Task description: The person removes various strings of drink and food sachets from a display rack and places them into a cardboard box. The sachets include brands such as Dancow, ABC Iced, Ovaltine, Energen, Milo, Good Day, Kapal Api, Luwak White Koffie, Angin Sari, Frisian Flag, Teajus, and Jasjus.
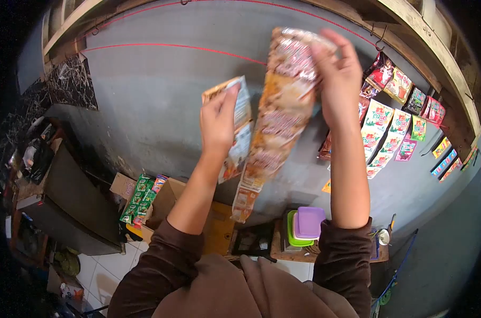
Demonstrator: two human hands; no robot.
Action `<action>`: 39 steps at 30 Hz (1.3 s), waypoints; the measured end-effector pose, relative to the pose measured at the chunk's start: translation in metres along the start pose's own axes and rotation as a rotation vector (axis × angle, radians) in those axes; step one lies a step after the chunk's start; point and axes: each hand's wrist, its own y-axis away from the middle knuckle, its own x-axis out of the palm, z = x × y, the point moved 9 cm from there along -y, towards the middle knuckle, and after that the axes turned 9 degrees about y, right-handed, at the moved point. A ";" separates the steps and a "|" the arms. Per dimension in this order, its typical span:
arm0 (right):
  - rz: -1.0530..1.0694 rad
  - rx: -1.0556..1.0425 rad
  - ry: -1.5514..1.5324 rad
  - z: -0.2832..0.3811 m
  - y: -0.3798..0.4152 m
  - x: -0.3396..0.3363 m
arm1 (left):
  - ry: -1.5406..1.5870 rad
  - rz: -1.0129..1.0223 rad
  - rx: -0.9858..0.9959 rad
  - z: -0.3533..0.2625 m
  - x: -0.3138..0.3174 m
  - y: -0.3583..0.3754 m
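My right hand (337,69) is raised and pinches the upper edge of a long strip of brown, orange and white sachets (283,114). The strip hangs at a slant, its lower end narrowing near the middle of the view; its print is blurred. Lower and to the left, my left hand (218,122) grips the top of a shorter strip of light blue and orange sachets (240,138), thumb on its front. The lower part of that strip is partly behind my wrist. A red string (198,50) runs along the wall behind both strips.
Hooks (379,43) sit along a wooden beam at the top. Hanging Teajus sachets (377,119) and other packets cover the right wall. Below are a cardboard box (169,196) beside green sachets (140,199), a dark fridge (73,196), and purple-lidded containers (308,222) on a small table.
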 end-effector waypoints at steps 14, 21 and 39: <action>0.183 -0.080 -0.220 -0.018 -0.059 0.019 | 0.755 0.277 -0.662 0.214 0.034 0.104; 0.100 0.378 -0.182 -0.100 -0.040 -0.030 | 0.153 0.459 -0.566 0.181 -0.014 0.172; 0.151 0.257 0.154 -0.073 0.109 0.014 | 0.158 0.441 -0.756 0.184 -0.092 0.243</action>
